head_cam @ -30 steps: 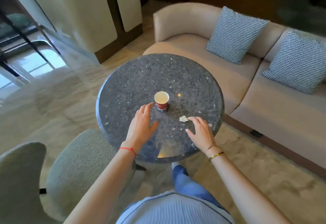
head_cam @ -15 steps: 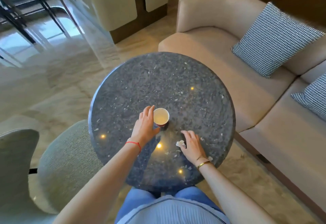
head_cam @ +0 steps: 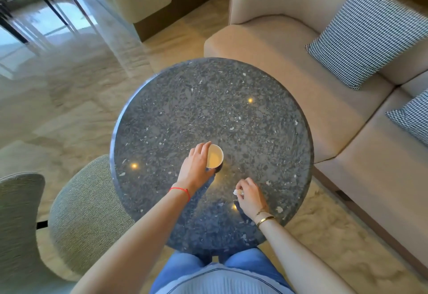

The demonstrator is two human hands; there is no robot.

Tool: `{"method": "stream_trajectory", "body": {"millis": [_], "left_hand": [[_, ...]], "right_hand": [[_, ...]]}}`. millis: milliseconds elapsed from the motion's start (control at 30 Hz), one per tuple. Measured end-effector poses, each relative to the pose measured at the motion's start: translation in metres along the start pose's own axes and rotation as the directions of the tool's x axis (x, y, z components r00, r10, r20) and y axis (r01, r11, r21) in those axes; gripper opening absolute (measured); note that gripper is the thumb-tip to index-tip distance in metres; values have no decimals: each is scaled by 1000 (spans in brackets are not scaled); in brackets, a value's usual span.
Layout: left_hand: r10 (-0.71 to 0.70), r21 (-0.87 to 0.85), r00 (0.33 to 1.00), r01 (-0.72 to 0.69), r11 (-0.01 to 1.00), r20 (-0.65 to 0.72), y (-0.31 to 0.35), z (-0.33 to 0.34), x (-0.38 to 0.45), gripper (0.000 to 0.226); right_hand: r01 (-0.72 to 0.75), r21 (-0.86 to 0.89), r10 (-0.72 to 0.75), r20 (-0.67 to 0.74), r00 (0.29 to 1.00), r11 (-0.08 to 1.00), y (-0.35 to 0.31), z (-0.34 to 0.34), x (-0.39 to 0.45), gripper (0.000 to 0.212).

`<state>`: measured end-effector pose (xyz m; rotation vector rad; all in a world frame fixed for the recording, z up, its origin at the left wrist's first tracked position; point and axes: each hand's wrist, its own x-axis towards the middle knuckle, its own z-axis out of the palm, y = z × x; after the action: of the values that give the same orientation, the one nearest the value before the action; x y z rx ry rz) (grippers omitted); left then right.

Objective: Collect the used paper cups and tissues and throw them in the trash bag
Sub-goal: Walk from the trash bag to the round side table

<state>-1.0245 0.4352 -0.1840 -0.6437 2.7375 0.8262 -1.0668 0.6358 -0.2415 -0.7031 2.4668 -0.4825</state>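
On the round speckled stone counter point(head_cam: 208, 99) the white-lined paper cup point(head_cam: 215, 156) stands left of the small crumpled white tissue point(head_cam: 236, 192) — beige sofa point(head_cam: 289, 46) behind, grey fabric chair point(head_cam: 85, 212) left.

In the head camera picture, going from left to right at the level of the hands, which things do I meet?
Green chair → left hand → paper cup → tissue → right hand → beige sofa.
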Motion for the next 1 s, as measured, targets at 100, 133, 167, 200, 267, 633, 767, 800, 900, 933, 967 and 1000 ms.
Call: {"method": "stream_trajectory", "body": {"millis": [100,133,167,200,267,633,767,800,900,933,967,1000], "left_hand": [[-10,-53,999,8,999,-43,0,-2,-5,81],[-17,-67,998,13,998,-63,0,-4,-8,80],[-25,-85,996,18,996,-86,0,-5,-13,79],[-31,-106,994,19,994,-109,-1,-7,-18,78],[-38,-134,987,17,991,-156,-2,-12,-32,77],[-253,-300,858,123,946,-446,-13,-13,-168,79],[-373,-369,772,193,909,-515,-13,-6,-230,77],[-400,-384,752,211,899,-524,-12,-4,-246,77],[-478,-427,675,258,867,-562,-13,2,-293,78],[-506,-443,642,275,853,-576,-13,5,-310,78],[-535,-458,604,294,839,-591,-14,7,-326,79],[-559,-472,566,310,825,-606,-15,10,-342,79]], "right_hand": [[-10,31,10,-19,1000,999,-1,-3,-1,10],[-7,38,8,-30,1000,999,-2,-5,-2,9],[0,45,2,-44,999,999,-3,-7,-3,8],[12,53,-9,-58,998,999,-5,-10,-4,7],[47,70,-41,-85,996,996,-8,-18,-6,6],[358,118,-343,-124,931,926,-39,-52,-34,4],[470,110,-465,-65,883,876,-60,-51,-52,8],[498,107,-496,-50,867,861,-67,-50,-57,8],[586,106,-590,8,807,803,-88,-42,-75,9],[617,108,-623,31,782,779,-96,-38,-82,9],[650,105,-657,53,752,753,-103,-34,-89,10],[683,98,-690,73,721,724,-111,-29,-96,10]]}}
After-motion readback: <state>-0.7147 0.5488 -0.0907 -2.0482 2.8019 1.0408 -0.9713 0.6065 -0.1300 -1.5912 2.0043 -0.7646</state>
